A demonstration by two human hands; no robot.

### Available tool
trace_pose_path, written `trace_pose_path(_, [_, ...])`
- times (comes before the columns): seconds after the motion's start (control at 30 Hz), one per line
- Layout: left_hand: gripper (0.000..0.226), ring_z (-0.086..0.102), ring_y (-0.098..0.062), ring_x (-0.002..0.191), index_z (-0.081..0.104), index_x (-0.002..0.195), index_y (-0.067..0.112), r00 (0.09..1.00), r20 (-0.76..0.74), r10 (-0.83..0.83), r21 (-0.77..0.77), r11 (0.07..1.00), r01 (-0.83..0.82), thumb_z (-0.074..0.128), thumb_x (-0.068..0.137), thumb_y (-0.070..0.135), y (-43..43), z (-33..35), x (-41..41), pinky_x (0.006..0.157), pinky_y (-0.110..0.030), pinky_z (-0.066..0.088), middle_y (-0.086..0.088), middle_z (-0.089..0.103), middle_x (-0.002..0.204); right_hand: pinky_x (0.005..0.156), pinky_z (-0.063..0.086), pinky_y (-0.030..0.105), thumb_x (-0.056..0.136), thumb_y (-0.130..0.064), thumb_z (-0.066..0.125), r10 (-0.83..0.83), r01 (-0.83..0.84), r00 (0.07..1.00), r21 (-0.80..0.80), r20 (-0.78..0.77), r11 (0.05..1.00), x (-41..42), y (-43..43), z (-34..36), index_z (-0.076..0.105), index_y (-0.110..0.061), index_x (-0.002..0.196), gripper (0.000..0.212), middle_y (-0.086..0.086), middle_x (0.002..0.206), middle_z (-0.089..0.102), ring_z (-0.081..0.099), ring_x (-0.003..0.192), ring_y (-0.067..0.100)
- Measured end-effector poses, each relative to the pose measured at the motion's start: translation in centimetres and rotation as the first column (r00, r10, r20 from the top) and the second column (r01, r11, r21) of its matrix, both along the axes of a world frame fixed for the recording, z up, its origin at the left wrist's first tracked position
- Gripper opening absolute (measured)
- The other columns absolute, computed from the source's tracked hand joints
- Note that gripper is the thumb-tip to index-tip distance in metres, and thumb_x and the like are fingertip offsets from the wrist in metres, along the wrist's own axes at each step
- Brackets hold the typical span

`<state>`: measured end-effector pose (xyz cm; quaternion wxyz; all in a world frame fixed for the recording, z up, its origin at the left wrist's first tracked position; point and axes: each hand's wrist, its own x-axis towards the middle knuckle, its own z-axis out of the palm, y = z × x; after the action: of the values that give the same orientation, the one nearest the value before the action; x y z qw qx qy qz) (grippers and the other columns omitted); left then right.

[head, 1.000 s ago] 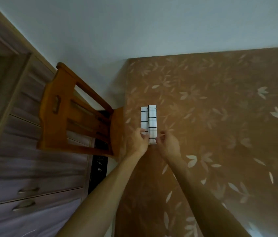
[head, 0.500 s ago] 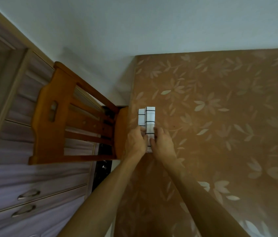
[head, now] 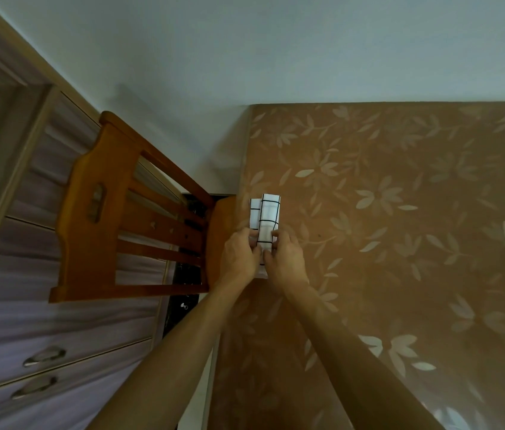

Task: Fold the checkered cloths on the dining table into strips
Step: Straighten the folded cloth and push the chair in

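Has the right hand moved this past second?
Yes: right hand shifted left toward the left edge of the floral brown table, onto the white black-checked cloth strip.

Two long, bare arms (head: 167,352) end in two bare hands. The left hand (head: 240,257) is the one nearer the chair (head: 96,212), and the right hand (head: 286,262) is farther from it.

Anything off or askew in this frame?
Only the fold: on the checkered cloth, an under layer sticks out left of the top layer and stops short of its far end, so the edges do not line up. The left hand and right hand pinch its near end. No spill or damage on the table.
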<state>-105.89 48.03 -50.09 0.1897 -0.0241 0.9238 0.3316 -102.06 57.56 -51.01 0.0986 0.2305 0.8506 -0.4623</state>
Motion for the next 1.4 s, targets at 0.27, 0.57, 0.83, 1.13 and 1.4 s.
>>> trace_pose_path(0.27, [0.029,0.064,-0.019,0.113,0.063,0.127,0.014,0.992,-0.062,-0.106,0.04,0.993,0.109,0.058,0.099,0.007,-0.7,-0.4,1.9,0.083,-0.022,0.054,-0.005,0.068,0.124,0.096,0.048,0.043,0.095,-0.023,0.058,-0.018,0.014,1.0,0.293,0.009,0.956,1.5,0.4,0.4,0.046,-0.009,0.138,0.047,0.019,0.138,0.044,0.047,0.122,0.036])
trace_pose_path(0.57, [0.05,0.061,-0.033,0.127,0.068,0.125,0.006,0.783,-0.293,-0.548,-0.375,0.82,0.433,0.084,0.077,0.006,-3.5,-3.2,2.8,0.096,-0.047,0.053,-0.016,0.066,0.134,0.076,0.06,0.043,0.083,-0.026,0.074,0.318,-0.264,0.947,0.452,-0.046,0.852,1.9,1.4,-1.2,0.057,-0.014,0.129,0.051,0.019,0.135,0.05,0.055,0.116,0.036])
trace_pose_path(0.83, [0.042,0.059,-0.033,0.129,0.068,0.123,0.008,0.718,-0.332,-0.612,-0.38,0.783,0.492,0.078,0.082,0.006,-4.4,-3.5,1.9,0.098,-0.048,0.054,-0.015,0.064,0.135,0.072,0.058,0.036,0.09,-0.033,0.061,0.184,-0.184,0.982,0.401,0.039,0.897,0.6,0.1,-0.5,0.046,-0.009,0.127,0.046,0.014,0.126,0.042,0.047,0.118,0.03])
trace_pose_path(1.13, [0.045,0.06,-0.035,0.126,0.065,0.125,0.004,0.725,-0.334,-0.602,-0.377,0.791,0.482,0.079,0.082,0.008,-5.5,-3.2,0.1,0.097,-0.046,0.055,-0.018,0.064,0.133,0.075,0.06,0.045,0.079,-0.006,0.073,0.222,-0.175,0.971,0.364,-0.091,0.915,-1.4,-1.7,-0.9,0.057,0.007,0.112,0.039,0.024,0.104,0.055,0.061,0.089,0.037])
trace_pose_path(1.4, [0.044,0.057,-0.036,0.128,0.063,0.128,0.001,0.735,-0.325,-0.595,-0.301,0.802,0.517,0.074,0.085,0.008,-5.4,-2.5,0.2,0.101,-0.045,0.054,-0.021,0.059,0.138,0.087,0.055,0.035,0.093,-0.024,0.06,0.126,-0.113,0.992,0.338,-0.016,0.934,-1.9,-2.0,-0.9,0.043,-0.002,0.132,0.048,0.02,0.125,0.044,0.054,0.108,0.032])
